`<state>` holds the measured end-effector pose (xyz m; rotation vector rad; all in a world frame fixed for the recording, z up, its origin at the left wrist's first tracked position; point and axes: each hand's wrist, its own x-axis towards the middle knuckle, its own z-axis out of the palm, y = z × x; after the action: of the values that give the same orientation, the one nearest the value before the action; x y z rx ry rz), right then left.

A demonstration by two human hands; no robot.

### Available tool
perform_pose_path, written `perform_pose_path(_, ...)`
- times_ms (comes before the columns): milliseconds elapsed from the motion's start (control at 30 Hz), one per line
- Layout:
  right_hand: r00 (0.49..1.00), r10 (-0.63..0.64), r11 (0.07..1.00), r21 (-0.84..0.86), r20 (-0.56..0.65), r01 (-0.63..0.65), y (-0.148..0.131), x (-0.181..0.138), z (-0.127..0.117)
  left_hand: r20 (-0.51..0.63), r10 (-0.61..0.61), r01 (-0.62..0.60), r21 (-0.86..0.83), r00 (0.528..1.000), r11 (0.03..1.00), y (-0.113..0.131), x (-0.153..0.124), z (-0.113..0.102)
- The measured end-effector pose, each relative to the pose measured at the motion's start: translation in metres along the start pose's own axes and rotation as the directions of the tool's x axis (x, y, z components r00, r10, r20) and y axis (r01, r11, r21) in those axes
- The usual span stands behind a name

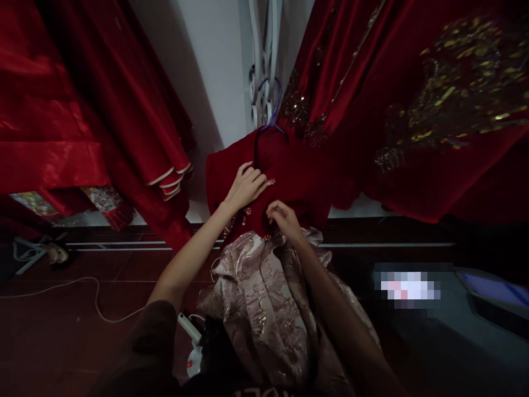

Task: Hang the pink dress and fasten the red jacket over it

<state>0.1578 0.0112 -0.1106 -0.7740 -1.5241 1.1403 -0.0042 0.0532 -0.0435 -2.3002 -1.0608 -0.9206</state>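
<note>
A dress with a red upper part [306,165] and a shiny pinkish brocade skirt [256,275] hangs in front of me on a purple hanger [273,113]. My left hand [247,186] lies against its front, fingers bent into the red cloth beside a jeweled button [271,182]. Lower and to the right, my right hand [284,216] is closed in a pinch near the front opening; what its fingertips hold is too small to make out. Another jeweled button [247,211] shows below my left hand.
Red satin garments [136,105] hang at left, and one with gold sequins [471,82] at right. The hanger hooks on white metal scrollwork [264,44]. A cable [98,292] crosses the tiled floor near a white power strip [190,329]. A grey surface [454,342] stands lower right.
</note>
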Motion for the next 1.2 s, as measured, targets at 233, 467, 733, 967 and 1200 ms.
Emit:
perform_pose_path(233,0.995,-0.047,0.998,0.031,-0.093,0.050,-0.052,0.052,0.016,-0.186,-0.350,0.360,0.019,0.918,0.933,0.007,-0.006,-0.004)
perform_pose_path(467,0.903,-0.014,0.928,-0.341,-0.430,-0.148,-0.039,0.069,0.042,-0.412,-0.590,0.636,-0.031,0.695,0.771,-0.002,-0.008,-0.006)
perform_pose_path(733,0.846,-0.302,0.647,-0.746,-0.439,-0.157,-0.039,0.061,-0.029,-0.268,-0.706,0.669,-0.228,0.655,0.707,-0.072,-0.027,-0.012)
perform_pose_path(967,0.924,-0.169,0.434,-0.868,-0.343,-0.242,-0.046,0.062,-0.089,-0.211,-0.696,0.648,-0.258,0.687,0.717,-0.093,-0.019,-0.037)
perform_pose_path(1200,0.897,-0.259,0.355,-0.899,-0.357,-0.256,-0.056,0.101,-0.108,-0.118,-0.790,0.721,-0.344,0.602,0.601,-0.119,-0.016,-0.032)
